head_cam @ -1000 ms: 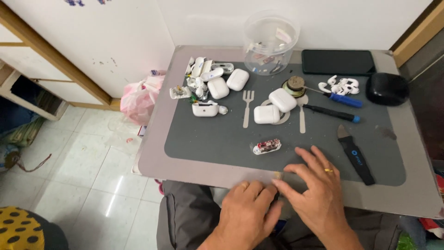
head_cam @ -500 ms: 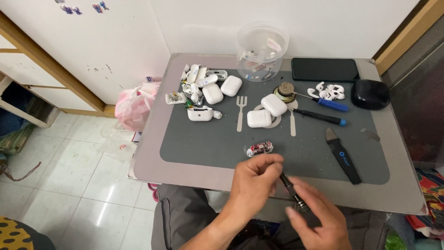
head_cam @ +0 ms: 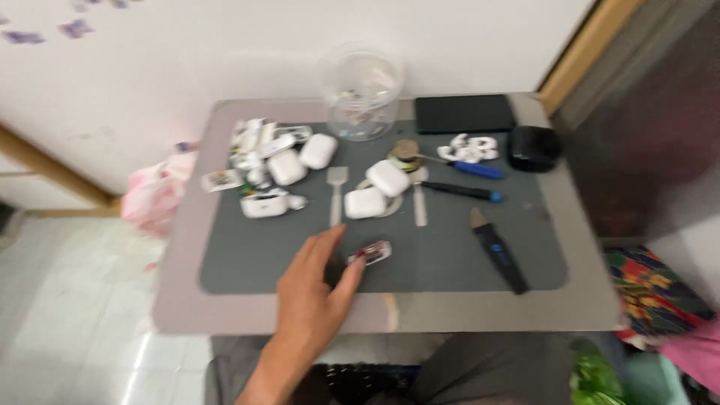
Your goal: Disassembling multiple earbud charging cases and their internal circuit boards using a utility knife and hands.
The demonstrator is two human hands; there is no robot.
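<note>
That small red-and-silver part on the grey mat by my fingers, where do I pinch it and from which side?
Probably pinch the small red-and-silver part across its narrow width, on the long edges. It lies flat on the mat, slightly slanted, with bare mat on its near and far sides. Come from above and the near-left, where the left hand already touches its end.

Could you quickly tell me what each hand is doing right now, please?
Left hand: open, fingers touching the small red-and-white part on the mat, nothing gripped.
Right hand: out of view.

bare left hand [head_cam: 311,300], bare forearm, grey trousers [head_cam: 487,371]
</note>
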